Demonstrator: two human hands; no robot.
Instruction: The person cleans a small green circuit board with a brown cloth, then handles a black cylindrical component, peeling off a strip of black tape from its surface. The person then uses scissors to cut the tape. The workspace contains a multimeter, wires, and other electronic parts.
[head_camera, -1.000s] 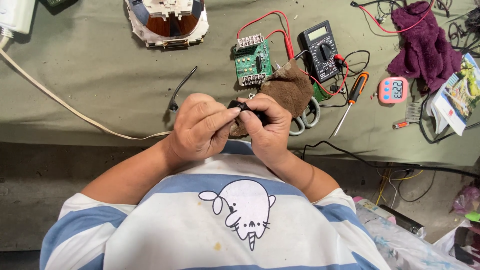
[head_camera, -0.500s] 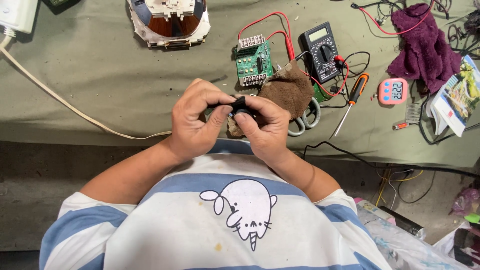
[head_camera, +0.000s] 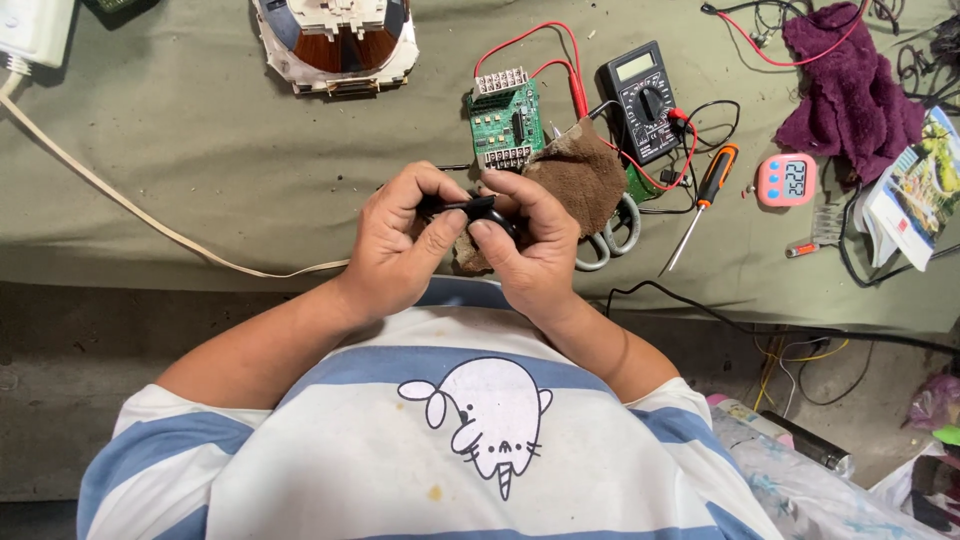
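Note:
My left hand (head_camera: 400, 245) and my right hand (head_camera: 530, 245) meet over the near edge of the green-covered table (head_camera: 200, 170). Both pinch a small black part (head_camera: 478, 208) between thumbs and fingers; its shape is mostly hidden by the fingers. Just beyond my right hand lies a brown rag (head_camera: 580, 175), and past it a green circuit board (head_camera: 505, 125) with red leads.
A black multimeter (head_camera: 640, 100), scissors (head_camera: 605, 240), an orange-handled screwdriver (head_camera: 705, 195), a pink timer (head_camera: 787, 180), a purple cloth (head_camera: 850, 85) and a booklet (head_camera: 920, 190) lie right. A coil assembly (head_camera: 335, 40) sits at the back; a white cable (head_camera: 130, 210) runs left.
Both hands have turned the black part between the fingers and shifted slightly up and away from my chest. The things on the table have not moved.

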